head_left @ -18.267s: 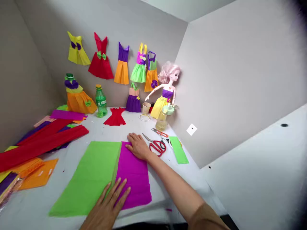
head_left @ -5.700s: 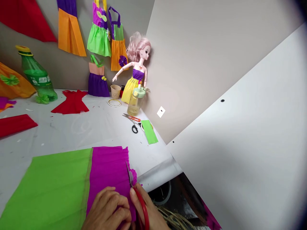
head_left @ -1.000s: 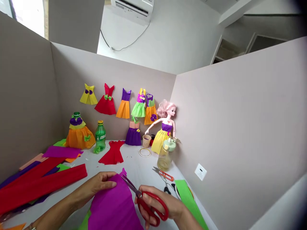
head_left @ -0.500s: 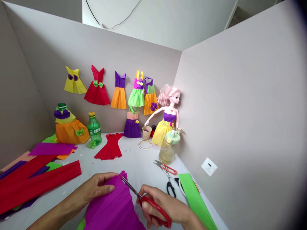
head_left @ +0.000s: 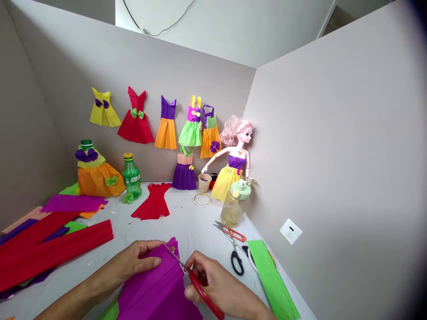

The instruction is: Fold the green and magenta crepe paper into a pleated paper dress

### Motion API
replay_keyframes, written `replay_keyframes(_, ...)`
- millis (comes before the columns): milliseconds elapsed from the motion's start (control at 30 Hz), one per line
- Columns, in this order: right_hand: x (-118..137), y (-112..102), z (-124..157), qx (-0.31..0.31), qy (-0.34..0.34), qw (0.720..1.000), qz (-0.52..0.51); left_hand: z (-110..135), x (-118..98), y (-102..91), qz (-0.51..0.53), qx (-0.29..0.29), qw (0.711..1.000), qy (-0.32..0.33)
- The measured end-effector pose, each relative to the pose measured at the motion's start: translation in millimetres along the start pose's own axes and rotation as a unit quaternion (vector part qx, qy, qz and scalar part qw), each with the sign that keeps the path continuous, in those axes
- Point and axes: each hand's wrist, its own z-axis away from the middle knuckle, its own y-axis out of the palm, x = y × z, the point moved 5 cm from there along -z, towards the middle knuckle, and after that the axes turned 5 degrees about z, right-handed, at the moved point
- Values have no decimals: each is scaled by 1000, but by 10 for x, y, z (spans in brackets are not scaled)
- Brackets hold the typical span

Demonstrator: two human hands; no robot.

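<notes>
Both hands sit close together, not touching, at the table's near edge. The left hand clamps pleated magenta crepe paper; the right hand grips red-handled scissors, their thin steel blade against the paper's ruffled top edge.

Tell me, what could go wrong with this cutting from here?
The blades of the red-handled scissors, held in the right hand, sit close to the left hand, so a slip might nick it. The purple crepe paper looks soft and has a ragged top edge, so it could tear or the cut could wander.
</notes>
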Motion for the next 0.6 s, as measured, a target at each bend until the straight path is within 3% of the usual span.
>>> replay_keyframes(333, 1, 5, -8, -10, -11, 1000, -8, 9, -23, 17, -17, 1, 1000, -1)
replay_keyframes(600, -87, 111, -55, -17, 14, 993, -120, -44, 52, -44, -5, 4, 1000, 11)
